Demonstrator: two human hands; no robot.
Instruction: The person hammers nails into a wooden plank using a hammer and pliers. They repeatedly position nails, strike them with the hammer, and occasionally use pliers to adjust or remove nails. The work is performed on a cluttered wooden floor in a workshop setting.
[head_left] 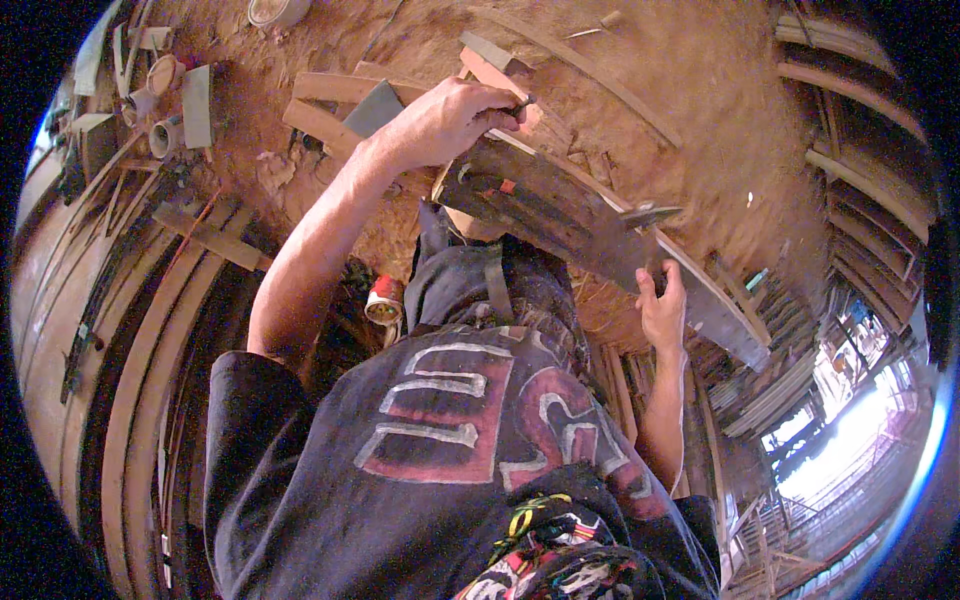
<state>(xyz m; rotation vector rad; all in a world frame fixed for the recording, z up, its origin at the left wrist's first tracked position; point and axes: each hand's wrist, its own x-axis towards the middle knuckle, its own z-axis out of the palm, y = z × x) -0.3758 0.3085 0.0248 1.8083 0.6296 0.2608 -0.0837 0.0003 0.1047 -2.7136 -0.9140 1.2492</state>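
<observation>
Nearest, right hand (662, 305) grasping the lower edge of a long curved dark board (560, 205), fingers hooked up over the rim. Just above that grip, a small grey metal piece (646, 213) sticking out from the board's face; cannot tell what kind, or whether fixed or loose. Risky there: could snag or nick the fingers if the board slides down through the hold, or drop off if merely resting.

Board itself held up off the floor, slanting between the two grips, in front of the knees and the dark trousers. Beyond the right grip, a long unsupported tail running off to the lower right; probably enough leverage to twist the board out of a one-edge hold, or to knock the stacked slats (770, 390) past that end.

Farther up, left hand (450, 125) clenched over the board's upper end, knuckles high, with something small and dark (522, 102) pinched at the fingertips; too small to identify. Shared grip, so likely weaker on both: may let go of one or the other.

Beyond the left grip, pale wood offcuts (330, 100) scattered on the sawdust floor (700, 90). Poor footing, judged from that litter; a stumble would bring the board down toward the feet.
</observation>
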